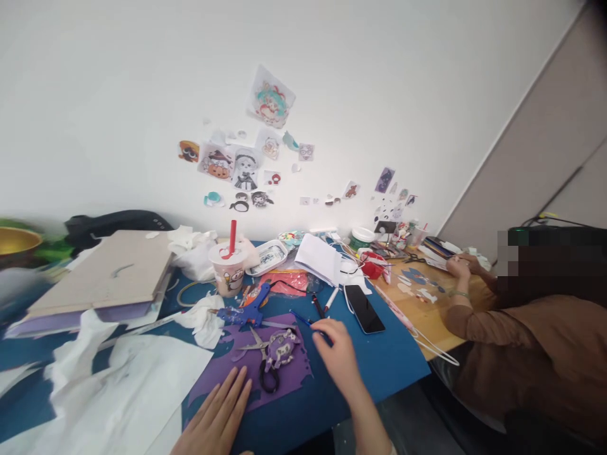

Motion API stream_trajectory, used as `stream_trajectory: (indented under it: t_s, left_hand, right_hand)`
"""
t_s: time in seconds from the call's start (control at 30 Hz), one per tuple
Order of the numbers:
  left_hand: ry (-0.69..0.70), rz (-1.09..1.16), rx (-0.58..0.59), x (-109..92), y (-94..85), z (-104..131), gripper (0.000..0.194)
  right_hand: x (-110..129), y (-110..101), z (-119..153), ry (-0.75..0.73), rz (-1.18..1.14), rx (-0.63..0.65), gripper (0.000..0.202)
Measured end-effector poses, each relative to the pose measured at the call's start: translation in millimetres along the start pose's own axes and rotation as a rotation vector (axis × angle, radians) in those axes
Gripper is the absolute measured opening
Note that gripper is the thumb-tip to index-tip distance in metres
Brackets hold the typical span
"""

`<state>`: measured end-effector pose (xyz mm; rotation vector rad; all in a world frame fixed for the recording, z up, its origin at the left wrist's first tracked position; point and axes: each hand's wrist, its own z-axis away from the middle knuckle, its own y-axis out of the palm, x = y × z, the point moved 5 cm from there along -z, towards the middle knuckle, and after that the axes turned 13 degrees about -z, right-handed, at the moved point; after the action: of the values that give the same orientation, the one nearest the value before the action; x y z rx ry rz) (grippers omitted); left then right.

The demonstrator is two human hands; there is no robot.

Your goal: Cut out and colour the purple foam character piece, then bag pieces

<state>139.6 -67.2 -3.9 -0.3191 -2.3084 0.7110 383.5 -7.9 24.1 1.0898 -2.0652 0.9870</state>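
My left hand (215, 414) lies flat, fingers stretched, on the near left part of a purple sheet (218, 373) with ragged cut edges. My right hand (337, 357) is at the sheet's right, its thumb and forefinger curled around the near end of a blue pen (300, 317). On the sheet rest scissors (258, 347) with black handles, blades spread, beside a purple-and-grey cartoon cutout (281, 347) that partly covers them. Behind these lies a blue glue gun (244, 313). A dark pen (317, 306) and a white pen (332, 298) lie beyond my right hand.
A phone (364, 308) lies to the right. Behind stand a drink cup (227, 268) with a red straw and a white tray (268, 258). White paper (137, 385) and a board (104, 268) cover the left. A co-worker in brown (535, 354) sits at the wooden table (441, 325).
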Motion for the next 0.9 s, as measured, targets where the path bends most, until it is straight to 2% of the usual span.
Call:
stream_trajectory:
  t_s: [0.1,0.17,0.2,0.27,0.37,0.5,0.63,0.8,0.9]
  left_hand:
    - [-0.141,-0.011,0.071,9.8,1.5,2.5,0.080]
    - [-0.213,-0.011,0.122,14.9,5.7,6.9,0.080]
    - [-0.217,-0.006,0.142,15.3,7.9,8.7,0.080]
    - [-0.189,0.011,0.165,13.7,11.1,10.1,0.080]
    - [-0.219,0.039,0.228,14.0,16.3,8.9,0.077]
    - [-0.221,0.131,0.234,10.6,21.0,7.5,0.072]
    - [-0.245,0.162,0.261,10.2,22.8,9.2,0.065]
    - [-0.180,0.133,0.254,12.8,17.0,0.0,0.050]
    - [-0.212,0.143,0.269,17.0,18.2,-5.9,0.047]
  right_hand:
    - [-31.6,-59.6,-1.8,0.042,0.046,-0.230,0.027]
    - [-57.0,-103.1,3.3,0.047,0.167,-0.501,0.033]
    - [-69.5,-118.4,6.2,0.044,0.232,-0.572,0.037]
    - [-94.3,-135.5,9.7,0.070,0.312,-0.578,0.040]
    - [-120.4,-145.7,10.9,0.110,0.358,-0.537,0.040]
    - [-138.0,-157.0,2.8,0.176,0.463,-0.560,0.035]
    - [-150.1,-162.1,-4.4,0.229,0.559,-0.553,0.031]
    - [-158.5,-168.0,-10.8,0.226,0.605,-0.506,0.028]
    - [-161.4,-182.9,-23.8,0.219,0.646,-0.566,0.033]
